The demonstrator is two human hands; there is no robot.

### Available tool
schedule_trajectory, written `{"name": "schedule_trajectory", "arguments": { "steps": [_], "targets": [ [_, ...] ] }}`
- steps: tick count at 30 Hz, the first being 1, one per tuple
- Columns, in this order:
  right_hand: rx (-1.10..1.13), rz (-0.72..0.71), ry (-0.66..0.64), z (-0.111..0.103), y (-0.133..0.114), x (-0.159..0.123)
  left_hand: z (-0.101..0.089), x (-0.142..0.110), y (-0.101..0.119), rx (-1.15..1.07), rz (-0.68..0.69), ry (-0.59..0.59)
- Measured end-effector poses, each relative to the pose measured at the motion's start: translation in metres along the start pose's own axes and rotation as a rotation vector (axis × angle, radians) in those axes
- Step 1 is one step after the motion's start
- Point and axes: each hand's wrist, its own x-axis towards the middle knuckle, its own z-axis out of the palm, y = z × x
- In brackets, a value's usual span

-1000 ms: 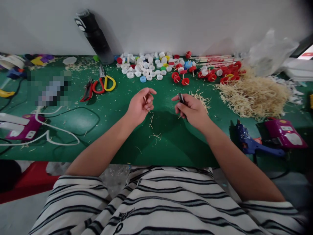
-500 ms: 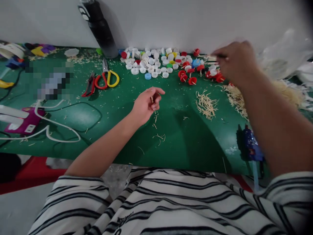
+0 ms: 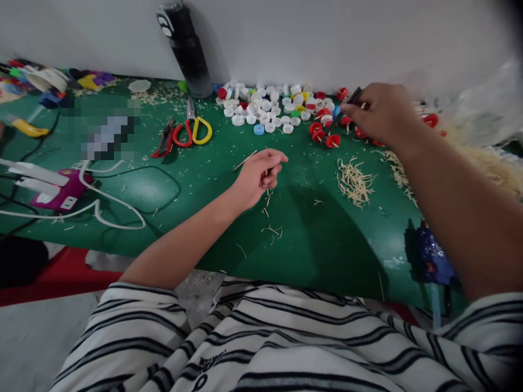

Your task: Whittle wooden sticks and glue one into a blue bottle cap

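My left hand [image 3: 258, 177] is over the middle of the green table with its fingers curled. A thin wooden stick [image 3: 245, 160] pokes out behind it, apparently held in the fingers. My right hand [image 3: 382, 113] reaches to the back right, its thumb and fingers pinching a slim dark tool [image 3: 356, 96] that slants down to the left. I cannot make out its exact kind. Beneath and beside that hand lie red caps with short sticks through them [image 3: 333, 141]. To their left spreads a pile of mostly white bottle caps [image 3: 265, 105]. A small heap of pale fibre strands [image 3: 354, 182] lies nearer me.
A black bottle [image 3: 188, 57] stands against the wall. Red-and-yellow scissors [image 3: 202, 130] and red-handled cutters [image 3: 165, 142] lie left of the caps. A power strip [image 3: 65, 190] with white cables is at left, a blue glue gun [image 3: 433, 256] at front right.
My right hand has shifted slightly down and left, and its dark tool now points toward the red caps. The stick at my left hand now sticks out behind it. The camera view has shifted left.
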Motion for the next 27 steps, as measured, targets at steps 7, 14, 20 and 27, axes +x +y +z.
{"name": "schedule_trajectory", "arguments": {
  "steps": [7,14,20,27],
  "targets": [
    [0.346,0.015,0.037,-0.014,-0.044,-0.028,-0.014,0.007,0.026,0.156,0.081,0.106],
    [0.574,0.048,0.035,-0.038,-0.033,-0.055,-0.127,0.029,0.089,1.248,0.322,0.835],
    [0.576,0.058,0.071,-0.03,-0.009,-0.064,-0.235,0.018,0.079,1.217,0.027,1.015],
    [0.673,0.095,-0.026,-0.019,-0.018,-0.072,-0.269,0.009,0.077,1.279,-0.021,0.998]
  ]
}}
